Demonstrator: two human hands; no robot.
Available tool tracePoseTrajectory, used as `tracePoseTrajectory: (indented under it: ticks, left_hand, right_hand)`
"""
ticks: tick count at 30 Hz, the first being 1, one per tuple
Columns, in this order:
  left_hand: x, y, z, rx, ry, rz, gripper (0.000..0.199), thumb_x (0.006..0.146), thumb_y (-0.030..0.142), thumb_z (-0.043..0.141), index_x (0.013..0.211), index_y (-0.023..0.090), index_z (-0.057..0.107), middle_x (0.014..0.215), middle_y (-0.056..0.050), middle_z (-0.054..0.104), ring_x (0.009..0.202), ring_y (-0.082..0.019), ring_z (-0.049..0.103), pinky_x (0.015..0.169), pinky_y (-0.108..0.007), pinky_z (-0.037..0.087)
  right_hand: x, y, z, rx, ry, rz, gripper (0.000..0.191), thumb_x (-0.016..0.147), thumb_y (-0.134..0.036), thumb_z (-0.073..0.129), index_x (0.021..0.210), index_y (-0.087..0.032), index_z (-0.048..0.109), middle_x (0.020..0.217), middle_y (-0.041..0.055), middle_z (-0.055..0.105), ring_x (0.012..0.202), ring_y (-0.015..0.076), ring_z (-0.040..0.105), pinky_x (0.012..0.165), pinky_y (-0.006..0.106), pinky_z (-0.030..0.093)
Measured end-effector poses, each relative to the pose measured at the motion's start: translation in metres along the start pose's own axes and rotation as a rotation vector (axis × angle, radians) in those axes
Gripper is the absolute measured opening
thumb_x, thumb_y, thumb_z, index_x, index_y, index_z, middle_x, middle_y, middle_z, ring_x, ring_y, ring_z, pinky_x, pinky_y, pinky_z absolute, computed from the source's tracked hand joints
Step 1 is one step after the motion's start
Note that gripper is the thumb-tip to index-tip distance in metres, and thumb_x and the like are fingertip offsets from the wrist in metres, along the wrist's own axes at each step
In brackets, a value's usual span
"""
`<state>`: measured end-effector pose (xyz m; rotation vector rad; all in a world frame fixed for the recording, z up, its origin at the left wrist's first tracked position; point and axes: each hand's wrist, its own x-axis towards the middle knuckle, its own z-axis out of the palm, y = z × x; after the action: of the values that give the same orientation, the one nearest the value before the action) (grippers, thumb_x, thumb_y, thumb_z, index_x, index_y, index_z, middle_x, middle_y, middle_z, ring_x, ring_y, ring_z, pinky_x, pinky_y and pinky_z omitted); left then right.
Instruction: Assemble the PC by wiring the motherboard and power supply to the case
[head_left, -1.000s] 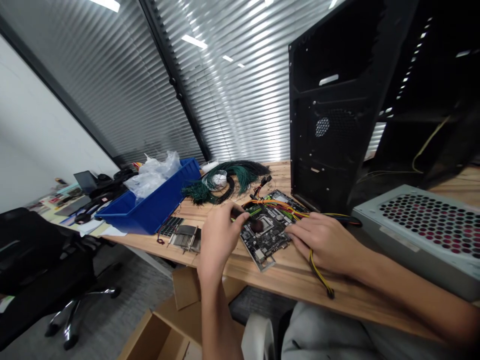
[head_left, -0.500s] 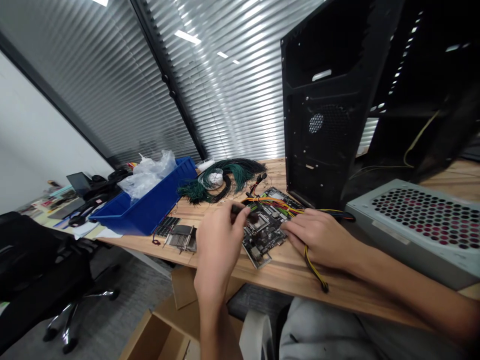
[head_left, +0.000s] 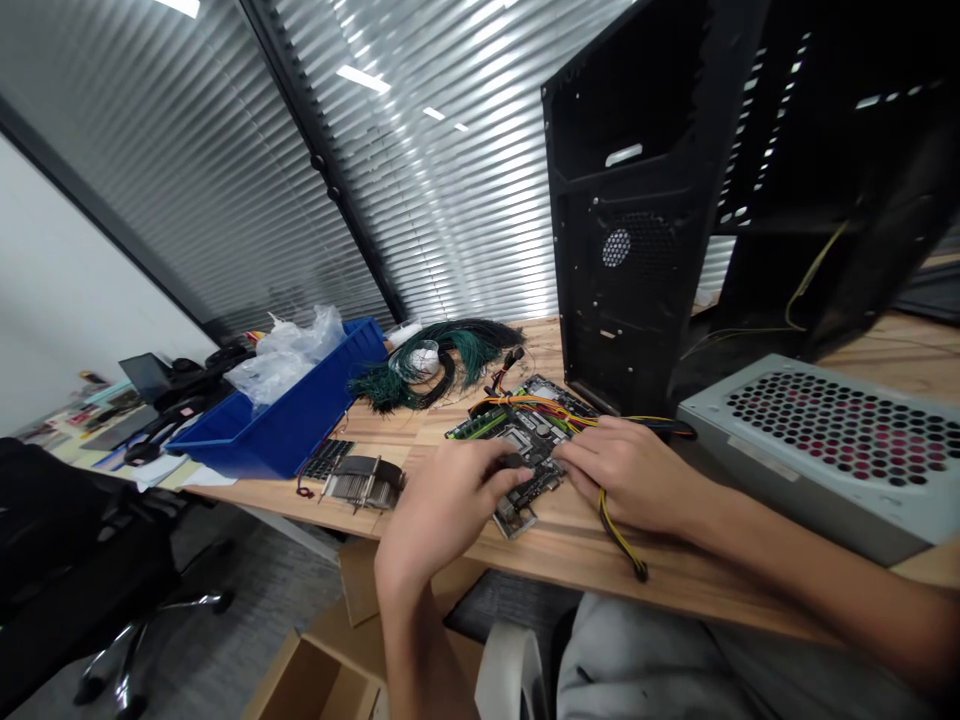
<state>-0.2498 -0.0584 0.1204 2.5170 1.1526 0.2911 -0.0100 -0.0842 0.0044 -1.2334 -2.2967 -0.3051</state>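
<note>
A dark motherboard (head_left: 541, 440) lies on the wooden table, with a bundle of yellow, red and black cables (head_left: 536, 401) across its far part. My left hand (head_left: 457, 490) is over the board's near left part, its fingers curled round a small dark object that I cannot make out. At the board's right edge rests my right hand (head_left: 619, 468), fingers bent and close together; whether they hold anything is hidden. A yellow and black cable (head_left: 621, 540) with a dark plug comes out from under this hand.
Right of the hands sits a grey power supply (head_left: 795, 480); behind it stands a black computer case (head_left: 626, 290). Left are a metal cooler (head_left: 365, 482), a blue bin (head_left: 292, 420) holding plastic bags, and coiled green wires (head_left: 472, 355). An open cardboard box (head_left: 322, 670) is below the table.
My left hand has moved down and toward the near part of the board, uncovering green slots at its left. The right hand stays at the board's right edge. The view has shifted slightly.
</note>
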Motion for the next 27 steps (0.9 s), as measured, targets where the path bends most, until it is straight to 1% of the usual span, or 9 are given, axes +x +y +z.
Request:
tracePoseTrajectory:
  ticks: [3, 7, 8, 10, 14, 16, 22, 24, 27]
  left_hand:
    - [0.000, -0.004, -0.003, -0.048, 0.036, 0.000, 0.026, 0.105, 0.042, 0.052, 0.100, 0.029, 0.074, 0.095, 0.000, 0.079, 0.089, -0.021, 0.070, 0.076, -0.029, 0.044]
    - [0.005, -0.018, -0.001, 0.156, 0.270, -0.184, 0.028, 0.107, 0.038, 0.045, 0.106, 0.025, 0.070, 0.098, -0.006, 0.077, 0.091, -0.024, 0.069, 0.073, -0.032, 0.038]
    - [0.007, -0.022, -0.001, 0.210, 0.301, -0.229, 0.028, 0.107, 0.037, 0.044, 0.105, 0.024, 0.069, 0.099, -0.008, 0.076, 0.092, -0.025, 0.069, 0.072, -0.033, 0.037]
    - [0.010, -0.027, 0.001, 0.221, 0.276, -0.253, 0.028, 0.107, 0.037, 0.044, 0.099, 0.023, 0.068, 0.097, -0.008, 0.075, 0.090, -0.025, 0.068, 0.071, -0.033, 0.036]
    - [0.011, -0.029, 0.002, 0.004, 0.071, -0.102, 0.024, 0.103, 0.040, 0.052, 0.094, 0.025, 0.068, 0.092, -0.003, 0.074, 0.086, -0.022, 0.066, 0.071, -0.030, 0.039]
    - [0.009, -0.026, 0.002, -0.041, 0.034, -0.062, 0.024, 0.102, 0.042, 0.053, 0.092, 0.026, 0.068, 0.091, -0.002, 0.074, 0.085, -0.021, 0.065, 0.072, -0.030, 0.039]
    - [0.010, -0.014, 0.001, -0.166, 0.034, 0.014, 0.033, 0.104, 0.045, 0.049, 0.082, 0.024, 0.063, 0.084, 0.000, 0.072, 0.080, -0.019, 0.064, 0.072, -0.029, 0.041]
    - [0.012, -0.012, 0.002, -0.152, 0.094, 0.007, 0.035, 0.104, 0.045, 0.046, 0.084, 0.024, 0.065, 0.084, -0.002, 0.073, 0.081, -0.020, 0.065, 0.074, -0.029, 0.042]
    - [0.016, -0.011, 0.003, -0.054, 0.238, -0.047, 0.032, 0.104, 0.042, 0.045, 0.101, 0.025, 0.071, 0.094, -0.006, 0.077, 0.090, -0.023, 0.067, 0.079, -0.030, 0.044]
  right_hand:
    - [0.000, -0.001, -0.001, 0.001, 0.006, 0.000, 0.021, 0.099, -0.012, 0.050, 0.094, -0.015, 0.070, 0.083, 0.0067, 0.069, 0.078, 0.0221, 0.059, 0.082, 0.036, 0.035]
    - [0.001, -0.001, -0.001, 0.006, 0.005, 0.002, 0.021, 0.098, -0.012, 0.050, 0.091, -0.016, 0.069, 0.082, 0.0063, 0.068, 0.076, 0.0216, 0.058, 0.081, 0.036, 0.034]
    - [0.001, -0.001, -0.001, 0.008, -0.004, 0.006, 0.020, 0.098, -0.012, 0.050, 0.091, -0.016, 0.069, 0.082, 0.0064, 0.068, 0.077, 0.0215, 0.058, 0.081, 0.036, 0.034]
    - [0.001, -0.001, -0.001, 0.008, -0.029, 0.023, 0.020, 0.098, -0.012, 0.050, 0.092, -0.016, 0.069, 0.083, 0.0064, 0.068, 0.078, 0.0214, 0.058, 0.082, 0.036, 0.033]
    - [0.002, -0.001, 0.000, -0.001, -0.076, 0.047, 0.016, 0.097, -0.013, 0.052, 0.092, -0.017, 0.067, 0.085, 0.0059, 0.068, 0.080, 0.0216, 0.058, 0.083, 0.036, 0.033]
    - [0.003, -0.002, 0.000, -0.009, -0.100, 0.054, 0.015, 0.098, -0.014, 0.052, 0.092, -0.017, 0.066, 0.086, 0.0058, 0.068, 0.081, 0.0218, 0.059, 0.083, 0.037, 0.033]
    - [0.003, -0.004, 0.001, -0.025, -0.107, 0.062, 0.015, 0.099, -0.015, 0.051, 0.092, -0.017, 0.064, 0.088, 0.0060, 0.068, 0.081, 0.0212, 0.059, 0.080, 0.037, 0.031]
    - [0.002, -0.003, 0.002, -0.028, -0.095, 0.061, 0.015, 0.099, -0.014, 0.051, 0.093, -0.018, 0.064, 0.089, 0.0058, 0.069, 0.082, 0.0209, 0.058, 0.080, 0.038, 0.030]
    - [0.003, -0.002, 0.003, -0.025, -0.097, 0.057, 0.014, 0.098, -0.015, 0.051, 0.091, -0.018, 0.062, 0.088, 0.0049, 0.068, 0.080, 0.0206, 0.058, 0.079, 0.038, 0.030]
